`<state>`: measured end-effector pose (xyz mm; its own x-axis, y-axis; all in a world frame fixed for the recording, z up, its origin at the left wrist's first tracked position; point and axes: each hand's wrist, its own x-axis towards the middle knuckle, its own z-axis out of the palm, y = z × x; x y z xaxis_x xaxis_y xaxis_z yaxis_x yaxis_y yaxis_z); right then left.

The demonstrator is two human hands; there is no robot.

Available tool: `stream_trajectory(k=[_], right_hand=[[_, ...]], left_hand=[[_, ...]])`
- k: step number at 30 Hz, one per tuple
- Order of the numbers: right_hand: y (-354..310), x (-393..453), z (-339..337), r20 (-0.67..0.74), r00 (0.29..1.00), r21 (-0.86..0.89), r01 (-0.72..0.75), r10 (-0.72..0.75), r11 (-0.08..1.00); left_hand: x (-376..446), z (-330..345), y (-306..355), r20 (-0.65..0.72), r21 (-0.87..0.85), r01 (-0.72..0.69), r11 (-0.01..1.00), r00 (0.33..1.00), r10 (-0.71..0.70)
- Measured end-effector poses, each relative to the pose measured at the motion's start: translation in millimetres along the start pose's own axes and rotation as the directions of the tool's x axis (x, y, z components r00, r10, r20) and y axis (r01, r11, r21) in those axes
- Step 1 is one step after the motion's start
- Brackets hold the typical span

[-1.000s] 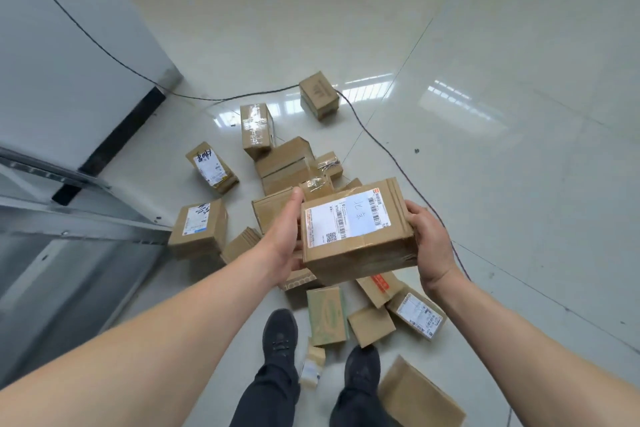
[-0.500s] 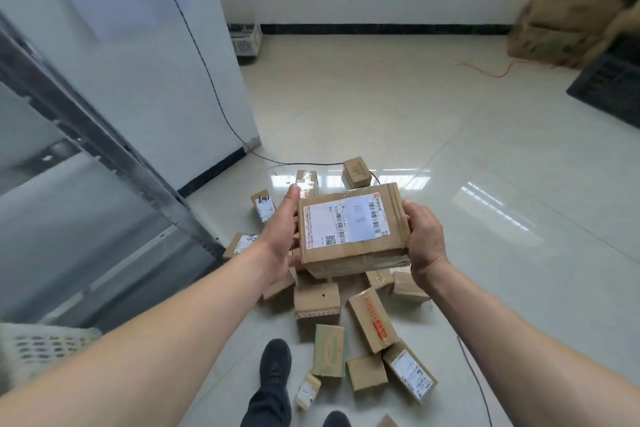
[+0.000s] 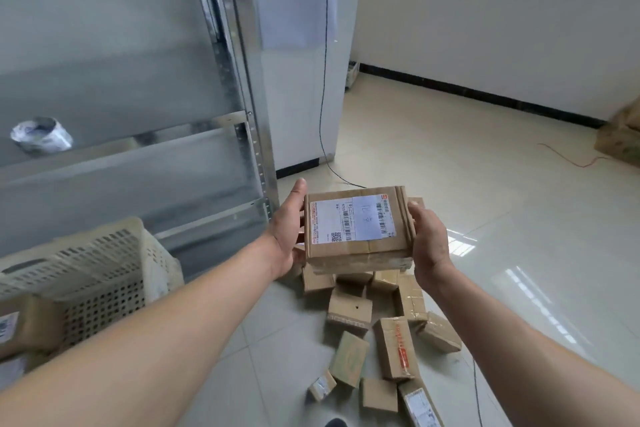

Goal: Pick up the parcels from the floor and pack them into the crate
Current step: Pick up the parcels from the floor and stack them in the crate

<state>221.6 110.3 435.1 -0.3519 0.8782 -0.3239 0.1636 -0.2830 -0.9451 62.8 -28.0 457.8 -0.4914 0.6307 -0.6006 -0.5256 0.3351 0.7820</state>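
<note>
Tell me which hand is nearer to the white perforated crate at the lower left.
Left. The left hand holds the labelled parcel on the side facing the crate; the right hand holds the parcel's far side, farther from the crate.

Held parcel: matt brown cardboard w/ smooth white paper label, clear tape on lower edge. Floor parcels at 6 o'clock: same matt cardboard, some w/ glossy tape. Crate at 8 o'clock: cream perforated plastic, dull finish. Shelving at 10 o'clock: bare galvanized-looking metal, satin sheen. Floor: pale tile, high-gloss, reflective.
</note>
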Motion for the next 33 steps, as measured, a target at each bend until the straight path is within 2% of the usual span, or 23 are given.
stream_trajectory(k=[8, 13, 17, 21, 24, 27, 30, 33], right_hand=[[8, -87, 140, 0.172, 0.982, -0.083, 0.089, -0.073, 0.993], [30, -148, 233, 0.285, 0.957, -0.082, 0.076, -0.049, 0.994], [46, -190, 299, 0.341, 0.939, -0.099, 0.080, -0.041, 0.992], [60, -211, 351, 0.440, 0.898, -0.122, 0.039, 0.019, 0.992], [68, -217, 386, 0.491, 0.868, -0.150, -0.006, 0.080, 0.989], [81, -212, 424, 0.546, 0.828, -0.180, -0.034, 0.129, 0.983], [93, -207, 458, 0.593, 0.786, -0.229, -0.044, 0.176, 0.972], [104, -201, 490, 0.606, 0.768, -0.262, -0.052, 0.206, 0.964]], left_hand=[[-64, -161, -12, -0.134, -0.078, -0.074, 0.994, 0.989, 0.063], [-115, -264, -22, -0.228, -0.127, -0.064, 0.990, 0.973, 0.034], [-144, -334, -35, -0.314, -0.194, -0.117, 0.974, 0.948, 0.051], [-161, -390, -47, -0.354, -0.247, -0.131, 0.960, 0.934, 0.036], [-164, -422, -54, -0.433, -0.269, -0.158, 0.950, 0.901, 0.028], [-158, -452, -57, -0.452, -0.310, -0.130, 0.942, 0.892, -0.026], [-152, -475, -57, -0.529, -0.334, -0.123, 0.935, 0.845, -0.077], [-140, -502, -60, -0.528, -0.344, -0.082, 0.936, 0.841, -0.120]])
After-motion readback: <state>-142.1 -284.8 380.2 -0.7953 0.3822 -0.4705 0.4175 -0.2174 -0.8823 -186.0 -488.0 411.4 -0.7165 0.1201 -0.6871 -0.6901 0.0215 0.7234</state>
